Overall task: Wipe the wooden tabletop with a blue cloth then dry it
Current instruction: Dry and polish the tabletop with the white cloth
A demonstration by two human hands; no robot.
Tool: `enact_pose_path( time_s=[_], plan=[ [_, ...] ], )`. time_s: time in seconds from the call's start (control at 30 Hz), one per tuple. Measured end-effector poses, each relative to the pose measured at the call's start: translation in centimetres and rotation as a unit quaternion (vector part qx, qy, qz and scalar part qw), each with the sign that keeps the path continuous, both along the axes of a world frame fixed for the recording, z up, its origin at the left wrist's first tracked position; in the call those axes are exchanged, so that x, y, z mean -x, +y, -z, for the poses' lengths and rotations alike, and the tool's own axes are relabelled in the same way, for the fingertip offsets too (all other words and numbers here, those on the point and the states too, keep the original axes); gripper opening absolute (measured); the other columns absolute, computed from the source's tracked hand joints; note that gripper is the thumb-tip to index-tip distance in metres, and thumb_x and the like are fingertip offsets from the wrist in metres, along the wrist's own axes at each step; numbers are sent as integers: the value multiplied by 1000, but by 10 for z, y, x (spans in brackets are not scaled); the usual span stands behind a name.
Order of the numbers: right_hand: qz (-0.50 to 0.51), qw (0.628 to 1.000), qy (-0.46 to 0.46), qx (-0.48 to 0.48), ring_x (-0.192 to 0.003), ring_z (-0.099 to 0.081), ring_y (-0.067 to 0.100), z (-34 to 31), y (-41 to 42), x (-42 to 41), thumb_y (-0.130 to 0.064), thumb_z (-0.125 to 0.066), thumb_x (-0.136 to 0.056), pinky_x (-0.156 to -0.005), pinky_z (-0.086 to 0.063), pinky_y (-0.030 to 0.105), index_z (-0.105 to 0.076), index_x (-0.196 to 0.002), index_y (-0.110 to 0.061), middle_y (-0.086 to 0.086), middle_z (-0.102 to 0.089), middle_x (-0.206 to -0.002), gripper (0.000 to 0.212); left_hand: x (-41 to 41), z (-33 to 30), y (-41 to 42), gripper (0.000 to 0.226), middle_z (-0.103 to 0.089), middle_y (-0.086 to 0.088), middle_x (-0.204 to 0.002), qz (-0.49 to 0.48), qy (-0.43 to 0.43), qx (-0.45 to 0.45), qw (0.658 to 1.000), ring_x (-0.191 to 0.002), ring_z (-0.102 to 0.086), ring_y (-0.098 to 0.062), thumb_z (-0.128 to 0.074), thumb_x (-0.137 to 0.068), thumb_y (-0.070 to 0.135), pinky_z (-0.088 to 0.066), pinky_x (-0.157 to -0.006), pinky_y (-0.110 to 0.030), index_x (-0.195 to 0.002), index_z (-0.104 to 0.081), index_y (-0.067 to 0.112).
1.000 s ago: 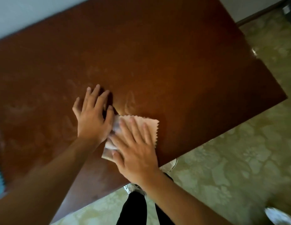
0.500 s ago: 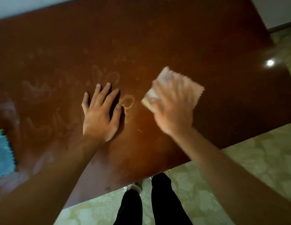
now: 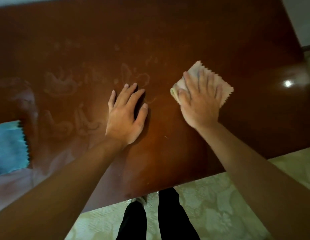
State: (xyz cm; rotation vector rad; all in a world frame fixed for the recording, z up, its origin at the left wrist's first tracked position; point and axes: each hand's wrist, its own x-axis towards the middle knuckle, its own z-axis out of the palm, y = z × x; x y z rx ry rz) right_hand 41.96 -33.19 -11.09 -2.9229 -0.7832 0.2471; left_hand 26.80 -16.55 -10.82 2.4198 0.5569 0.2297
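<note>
The dark red-brown wooden tabletop (image 3: 168,32) fills most of the view, with pale smeared marks across its left and middle. My right hand (image 3: 201,103) presses flat, fingers spread, on a folded pale pink cloth (image 3: 225,90) with zigzag edges, right of centre. My left hand (image 3: 126,115) rests flat on the bare wood, fingers straight, a short gap left of the cloth. The blue cloth (image 3: 8,146) lies flat at the table's left edge, partly cut off by the frame, untouched.
The table's near edge (image 3: 185,184) runs diagonally above a pale patterned floor (image 3: 220,213). My legs in dark trousers (image 3: 168,219) stand at that edge. A bright light reflection (image 3: 287,83) shines on the wood at the right. A wall borders the table's far side.
My right hand slid the pink cloth from beside my left hand out to the right and away from me. My left hand stayed flat on the wood.
</note>
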Motion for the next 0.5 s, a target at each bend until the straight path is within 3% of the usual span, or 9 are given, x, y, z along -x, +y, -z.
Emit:
enact_pose_path(
  time_s=[0.1,0.17,0.23,0.3,0.37,0.43,0.5],
  plan=[
    [-99,995,-4,-28,-159,-5,32,5,37,81,-62,-28,-103,-126,2,51,-15,-162,-32,8,-11,-172,68,2,-7,12,53,-26,0,-164,-19,-5,36,999,-151,-13,-15,-38,-98,47,-6,-122,-39,-145,-48,25],
    [-175,982,11,-72,-157,-18,32,6,61,138,-60,-49,-97,-126,-5,52,-42,-154,-29,9,-31,-166,66,8,-13,25,51,-28,-2,-163,-33,-6,9,999,-151,-14,-17,-40,-97,43,-12,-121,-43,-142,-51,23],
    [-230,967,30,-107,-156,-23,32,7,73,173,-50,-58,-93,-127,-10,52,-65,-132,-33,6,-46,-158,44,17,-17,40,46,-32,-5,-161,-43,-5,-16,999,-152,-18,-19,-43,-98,38,-14,-120,-46,-139,-54,20],
    [-279,956,37,-78,-157,-18,29,8,73,169,-54,-49,-96,-127,-8,51,-59,-133,-43,2,-38,-163,40,28,-19,55,44,-36,-6,-158,-42,10,-36,998,-151,-21,-21,-44,-98,35,-15,-120,-47,-136,-57,18],
    [-295,955,34,-23,-158,-13,29,9,69,135,-65,-34,-100,-126,-7,50,-41,-152,-43,1,-23,-169,57,40,-18,66,43,-39,-7,-157,-35,30,-48,998,-151,-23,-22,-43,-98,35,-13,-119,-47,-134,-59,17],
    [-235,972,17,20,-159,-6,31,8,72,83,-68,-14,-99,-126,-4,52,-23,-161,-39,4,-11,-172,69,53,-17,74,42,-41,-7,-156,-35,34,-52,997,-150,-25,-22,-41,-99,35,-11,-120,-47,-132,-61,17],
    [-127,991,3,30,-159,-3,31,6,82,38,-65,-5,-97,-127,-2,53,-17,-162,-38,4,-7,-173,71,65,-15,80,39,-43,-6,-154,-41,28,-52,997,-150,-27,-22,-43,-99,32,-12,-120,-49,-130,-62,16]
  ],
)
